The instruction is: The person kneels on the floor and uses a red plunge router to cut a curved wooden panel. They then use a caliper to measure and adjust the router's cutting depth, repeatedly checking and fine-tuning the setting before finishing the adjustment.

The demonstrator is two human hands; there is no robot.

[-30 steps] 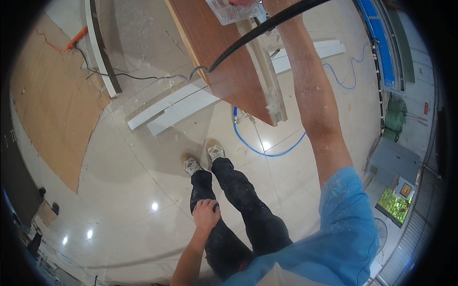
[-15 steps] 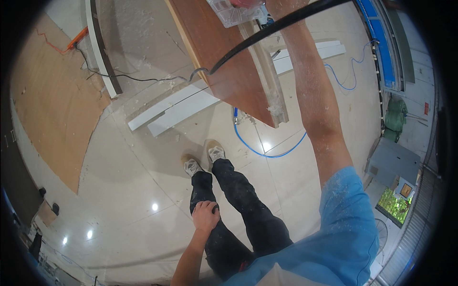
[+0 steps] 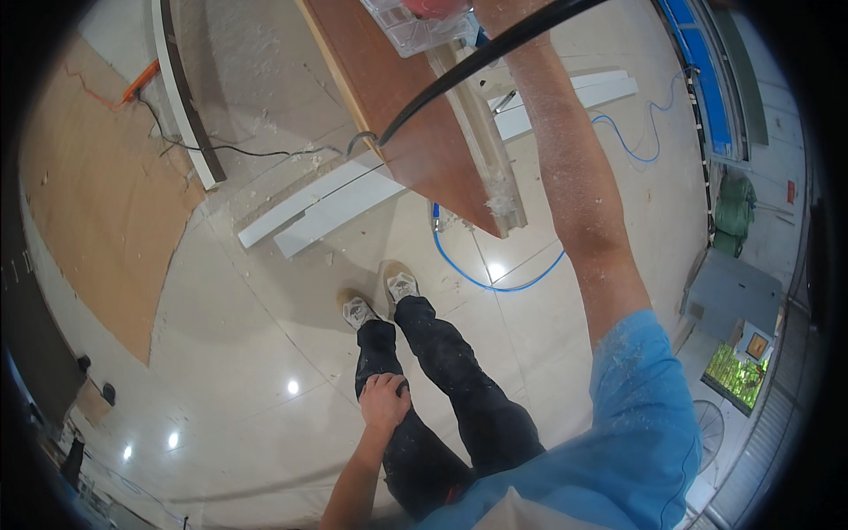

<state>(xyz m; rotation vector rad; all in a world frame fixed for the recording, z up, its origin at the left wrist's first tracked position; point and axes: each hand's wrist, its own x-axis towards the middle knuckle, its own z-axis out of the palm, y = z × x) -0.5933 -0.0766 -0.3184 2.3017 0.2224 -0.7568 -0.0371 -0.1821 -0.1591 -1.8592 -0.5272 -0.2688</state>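
My right arm reaches up to the top edge, where its wrist (image 3: 505, 12) meets a power tool with a clear plastic base (image 3: 415, 34) and a red part. The fingers there are cut off by the frame. The tool sits over a reddish-brown wooden panel (image 3: 424, 141) with a pale, layered edge (image 3: 481, 132), where shavings cling near the close corner. A thick black cord (image 3: 477, 71) sweeps across the panel. My left hand (image 3: 385, 402) rests on my left knee, its fingers draped over the dark trousers, holding nothing visible.
White strips (image 3: 305, 199) lie on the tiled floor beneath the panel. A blue air hose (image 3: 495, 287) loops nearby. On the left are a brown sheet (image 3: 106, 212), a long white-and-dark strip (image 3: 184, 97) and an orange tool (image 3: 141, 81). A grey box (image 3: 731, 287) stands right.
The power tool and my right forearm have moved a little left and slightly nearer to me over the panel. My left hand stays on the knee. The view has shifted slightly.
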